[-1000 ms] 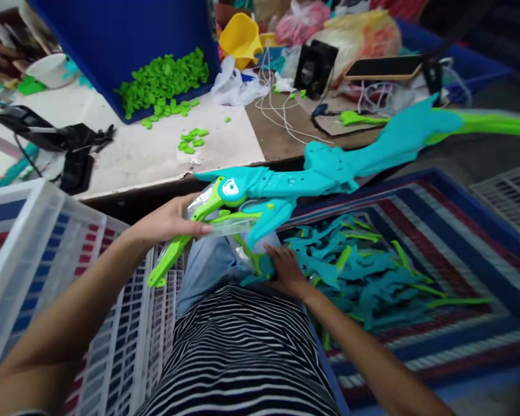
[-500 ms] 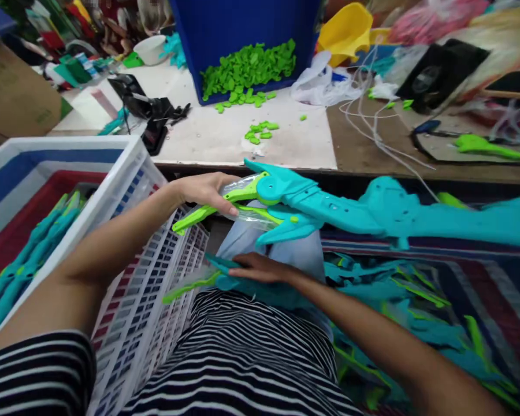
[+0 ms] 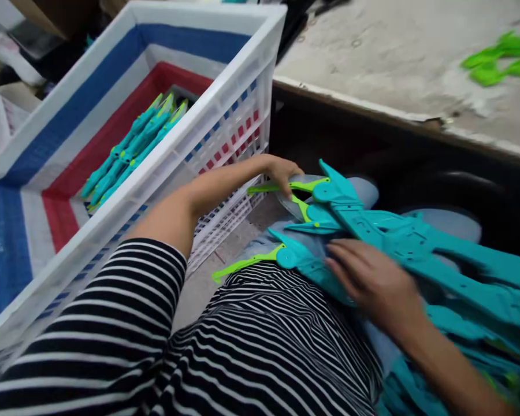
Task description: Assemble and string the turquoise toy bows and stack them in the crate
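Note:
My left hand (image 3: 282, 174) is closed around the green arms and clear film at the end of a long turquoise and green plastic piece (image 3: 375, 231), which reaches off to the right across my lap. My right hand (image 3: 368, 277) lies over the turquoise pieces with its fingers stretched out, somewhat smeared by motion. Below it, against my striped shirt, rests another turquoise piece (image 3: 301, 260) with a green arm (image 3: 247, 264) pointing left. The palm's contact with the pieces is hidden.
To the left stands a white plastic crate (image 3: 238, 63) with a striped lining; a stack of similar turquoise pieces (image 3: 134, 150) lies inside. Ahead is the worktable edge (image 3: 372, 110), with small green parts (image 3: 498, 60) on it. More turquoise pieces (image 3: 407, 387) are heaped at lower right.
My view has turned left and down towards the crate. The raised piece is lower, nearer my lap. My right hand has moved right along the pieces, and its fingers have straightened.

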{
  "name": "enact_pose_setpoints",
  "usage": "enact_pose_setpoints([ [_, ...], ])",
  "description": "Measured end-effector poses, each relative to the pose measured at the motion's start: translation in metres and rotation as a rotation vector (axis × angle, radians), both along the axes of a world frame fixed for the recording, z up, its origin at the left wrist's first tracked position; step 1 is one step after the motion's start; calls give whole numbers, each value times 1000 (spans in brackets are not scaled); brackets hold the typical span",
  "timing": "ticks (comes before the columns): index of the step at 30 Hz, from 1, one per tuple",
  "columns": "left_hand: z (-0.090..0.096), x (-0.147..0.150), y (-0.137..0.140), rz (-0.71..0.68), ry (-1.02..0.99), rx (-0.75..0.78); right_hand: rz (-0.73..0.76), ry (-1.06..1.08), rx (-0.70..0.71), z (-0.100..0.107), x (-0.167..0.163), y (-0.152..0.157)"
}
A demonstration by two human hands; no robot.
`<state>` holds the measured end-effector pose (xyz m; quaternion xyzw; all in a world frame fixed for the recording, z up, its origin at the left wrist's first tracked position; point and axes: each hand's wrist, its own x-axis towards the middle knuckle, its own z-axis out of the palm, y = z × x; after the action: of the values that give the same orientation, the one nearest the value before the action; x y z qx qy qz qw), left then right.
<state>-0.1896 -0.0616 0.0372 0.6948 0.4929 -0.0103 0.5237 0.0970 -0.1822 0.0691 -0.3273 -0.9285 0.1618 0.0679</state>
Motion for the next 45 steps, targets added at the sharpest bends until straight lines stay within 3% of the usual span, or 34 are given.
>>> enact_pose_setpoints([
  [4, -7, 5, -1, 9, 68, 123, -235, -121, 262, -2, 52, 46],
  [9, -1, -4, -1, -12, 36, 85, -240, -318, 155, -14, 78, 71],
  [12, 16, -20, 8, 191, -116, 81, -268, -337, 218, -11, 71, 69],
  [14, 34, -20, 8, 403, -165, 236, -276, -330, 233, -10, 66, 68],
  [16, 50, -1, -4, 507, -139, 467, -279, -347, 226, -8, 64, 68],
  [18, 58, 36, -34, 411, -101, 632, -271, -401, 220, -7, 65, 68],
  [21, 47, 103, -90, -2, -32, 600, -203, -452, 215, -8, 70, 68],
  [22, 38, 120, -105, -43, 63, 627, -186, -447, 212, -8, 73, 67],
  [24, 20, 141, -124, 15, 178, 689, -182, -419, 175, -11, 78, 65],
  [28, 0, 132, -124, 107, 288, 714, -245, -326, -90, -12, 81, 53],
  [31, -4, 116, -115, 49, 338, 745, -272, -167, -367, -10, 76, 41],
  [33, -7, 108, -108, -13, 328, 761, -279, -108, -452, -9, 71, 40],
  [35, -10, 101, -102, -101, 290, 792, -315, -149, -398, -8, 70, 49],
  [39, -4, 85, -89, -374, 245, 810, -354, -272, -123, -8, 80, 83],
  [42, 13, 78, -74, -567, 235, 644, -211, -269, -12, -12, 89, 102],
  [45, 23, 83, -52, -650, 220, 432, -73, -262, 36, -17, 93, 110],
])
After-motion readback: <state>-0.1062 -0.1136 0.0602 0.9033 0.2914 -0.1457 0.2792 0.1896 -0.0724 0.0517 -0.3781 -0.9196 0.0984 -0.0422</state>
